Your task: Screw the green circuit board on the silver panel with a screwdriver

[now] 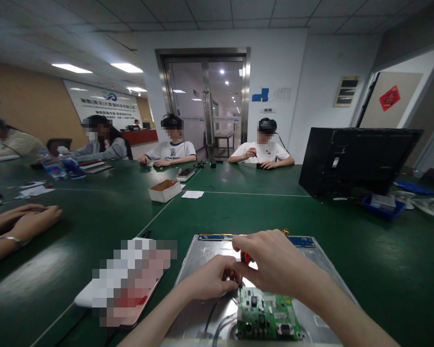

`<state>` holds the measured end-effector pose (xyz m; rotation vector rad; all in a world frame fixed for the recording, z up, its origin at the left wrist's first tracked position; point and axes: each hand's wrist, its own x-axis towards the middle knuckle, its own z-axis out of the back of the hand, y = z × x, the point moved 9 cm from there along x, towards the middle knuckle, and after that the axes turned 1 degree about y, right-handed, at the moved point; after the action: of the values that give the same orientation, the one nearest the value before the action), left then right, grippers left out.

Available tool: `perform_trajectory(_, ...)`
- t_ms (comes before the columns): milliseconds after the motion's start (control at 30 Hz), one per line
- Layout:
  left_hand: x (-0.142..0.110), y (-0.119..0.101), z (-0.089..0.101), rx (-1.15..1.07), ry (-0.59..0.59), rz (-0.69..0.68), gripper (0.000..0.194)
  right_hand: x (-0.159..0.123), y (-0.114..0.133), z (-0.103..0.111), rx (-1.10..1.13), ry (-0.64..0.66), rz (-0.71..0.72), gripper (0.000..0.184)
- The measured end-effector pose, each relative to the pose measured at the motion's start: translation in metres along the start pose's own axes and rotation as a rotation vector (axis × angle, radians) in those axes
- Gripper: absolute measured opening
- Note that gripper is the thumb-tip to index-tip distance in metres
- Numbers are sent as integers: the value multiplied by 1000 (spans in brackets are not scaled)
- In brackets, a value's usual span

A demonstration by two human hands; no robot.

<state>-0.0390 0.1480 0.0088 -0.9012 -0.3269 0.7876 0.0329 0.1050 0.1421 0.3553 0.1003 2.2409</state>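
Note:
My right hand (275, 262) is closed around the red and black handle of a screwdriver (245, 257), held upright with its shaft pointing down. Beneath it, near the upper left corner of a green circuit board (269, 315), the tip is hidden by fingers. My left hand (211, 278) has its fingers pinched together beside that corner; whatever they hold is too small to make out. The board lies on a silvery metal panel (190, 265), which has a narrow blue circuit strip (300, 241) along its far edge. Black cables (211, 315) run left of the board.
Pixelated phone-like items (130, 284) lie left of the panel. Farther off are a small open box (164, 191) and a white paper (193, 194). A black monitor (358, 161) and blue tray (383, 205) stand right. A co-worker's hands (36, 221) rest at left; others sit opposite.

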Motion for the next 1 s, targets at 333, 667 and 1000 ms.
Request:
perform_trajectory(333,1,3,-3,-48,30,14,16,2,-5,-2,-70,14,-55,9)
perform_trajectory(667,-2,-5,0,8,-4,-62,15,-1,2,1,0,-1,1,13)
perform_trajectory(1000,-1,1,-1,-53,10,22,16,2,-4,-2,-74,-1,-46,12)
